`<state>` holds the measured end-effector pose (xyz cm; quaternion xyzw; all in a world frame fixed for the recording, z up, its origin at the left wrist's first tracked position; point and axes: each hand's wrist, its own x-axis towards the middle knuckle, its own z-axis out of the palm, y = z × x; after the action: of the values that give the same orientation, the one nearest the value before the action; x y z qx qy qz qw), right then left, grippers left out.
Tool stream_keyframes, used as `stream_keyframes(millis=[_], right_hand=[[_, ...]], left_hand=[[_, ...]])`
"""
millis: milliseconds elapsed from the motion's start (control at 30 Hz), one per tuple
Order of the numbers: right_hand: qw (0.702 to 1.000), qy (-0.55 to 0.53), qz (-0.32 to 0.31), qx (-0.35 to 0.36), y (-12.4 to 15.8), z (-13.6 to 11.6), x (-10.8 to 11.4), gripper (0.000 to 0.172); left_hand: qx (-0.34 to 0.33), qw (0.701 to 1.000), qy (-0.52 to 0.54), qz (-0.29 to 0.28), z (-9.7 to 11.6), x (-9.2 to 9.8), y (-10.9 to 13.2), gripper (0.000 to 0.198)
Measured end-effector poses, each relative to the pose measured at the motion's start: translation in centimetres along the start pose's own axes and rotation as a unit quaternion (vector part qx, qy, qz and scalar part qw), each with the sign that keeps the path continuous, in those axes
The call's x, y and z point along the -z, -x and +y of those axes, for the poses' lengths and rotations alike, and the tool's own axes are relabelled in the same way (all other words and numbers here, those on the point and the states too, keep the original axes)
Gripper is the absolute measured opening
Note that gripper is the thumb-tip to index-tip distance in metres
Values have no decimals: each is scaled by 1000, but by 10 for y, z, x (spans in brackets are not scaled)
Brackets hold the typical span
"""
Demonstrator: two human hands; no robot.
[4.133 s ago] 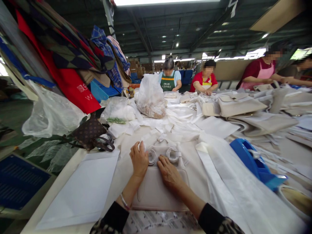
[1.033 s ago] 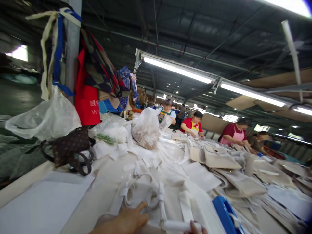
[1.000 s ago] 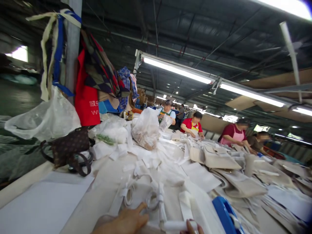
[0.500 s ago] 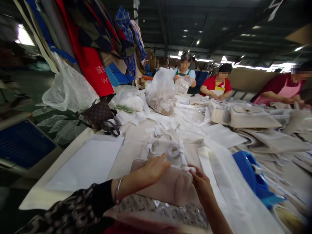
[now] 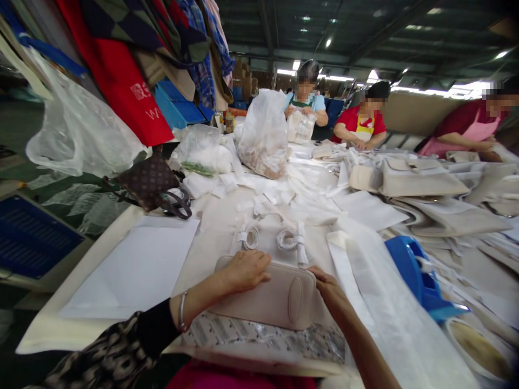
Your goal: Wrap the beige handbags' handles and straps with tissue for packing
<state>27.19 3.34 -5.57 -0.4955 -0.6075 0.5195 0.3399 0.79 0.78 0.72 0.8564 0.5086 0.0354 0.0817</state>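
Note:
A pale beige handbag lies in front of me, with an oval patch near its right end. My left hand rests over its upper edge, fingers bent behind it and thumb on the near face. At the upper right corner, my right hand pinches the bag's edge; part of its fingers is hidden. Just beyond the bag are a left strap coil and a right strap coil, both with white wrapping. Under the near side lies a printed clear plastic sheet.
White paper sheets lie on the left, below a brown patterned bag. A filled plastic bag stands behind. To the right are a blue plastic holder, a bowl and stacked beige bags. Several people work across the table.
My left fingers have gone from stretched out to bent over the bag's edge. The white piece at my right fingertips no longer shows there. The view has shifted slightly.

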Motion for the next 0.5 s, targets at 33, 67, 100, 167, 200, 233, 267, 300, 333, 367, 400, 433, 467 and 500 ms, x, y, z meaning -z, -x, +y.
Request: stream_keyframes(millis=[33,67,100,167,200,233,267,300,333,367,400,433,467,500], right_hand=[[996,59,56,25,2,-4,-1,29],[984,118,117,63,3,-10,-5,29],[964,172,168,110,5,-16,-12,30],[924,250,192,214,5,-28,-33,35],[911,277,167,258,2,-33,-47,39],[899,297,138,291,-2,-36,-62,42],[888,313,120,314,-7,-37,-78,43],[878,330,118,326,-15,-36,-92,44],[868,349,128,329,-22,-33,-105,43],[860,368,143,322,-30,-29,-115,42],[853,387,158,312,-37,-24,-123,41],[846,405,171,302,-42,-19,-129,40],[840,420,178,295,-45,-14,-133,39],[834,430,182,292,-46,-10,-134,39]], left_hand=[[2,1000,-1,5,-3,-5,-2,23],[3,1000,-2,8,-5,-11,-4,22],[3,1000,-4,10,-7,-16,-6,22],[-2,1000,-9,20,-11,-27,-10,23],[-3,1000,-8,28,-13,-32,-12,23],[-4,999,-3,35,-15,-37,-13,24],[-5,999,5,42,-17,-41,-14,23],[-6,999,13,46,-19,-44,-15,22],[-6,999,21,48,-21,-47,-16,22],[-4,998,26,49,-23,-50,-17,23],[-2,998,27,51,-25,-51,-18,26],[2,998,27,53,-26,-52,-18,30],[10,998,26,56,-26,-53,-18,33],[17,998,25,57,-26,-53,-17,36]])
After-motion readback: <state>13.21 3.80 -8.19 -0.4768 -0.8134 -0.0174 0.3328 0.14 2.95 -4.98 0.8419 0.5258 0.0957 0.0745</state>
